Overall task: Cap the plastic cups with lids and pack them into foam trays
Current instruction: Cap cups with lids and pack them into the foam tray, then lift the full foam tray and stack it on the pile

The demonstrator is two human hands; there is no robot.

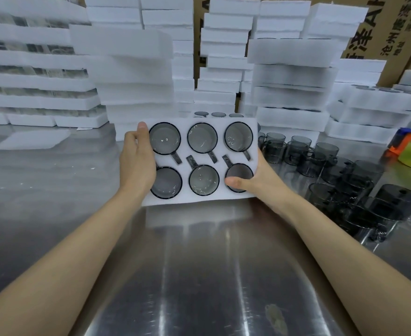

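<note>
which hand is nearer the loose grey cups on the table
Right. The right hand grips the foam tray's right edge, right beside the loose cups. The left hand holds the tray's left edge, the whole tray away from them.

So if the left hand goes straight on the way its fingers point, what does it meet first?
Probably the foam stack behind the tray; the left hand points up and away, though depth is unclear.

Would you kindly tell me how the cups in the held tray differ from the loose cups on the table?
The tray cups sit in foam pockets, six in two rows; the loose cups stand clustered on the steel table. Tray cups are carried by both hands; loose cups lie untouched. Both are smoky grey with handles.
</note>
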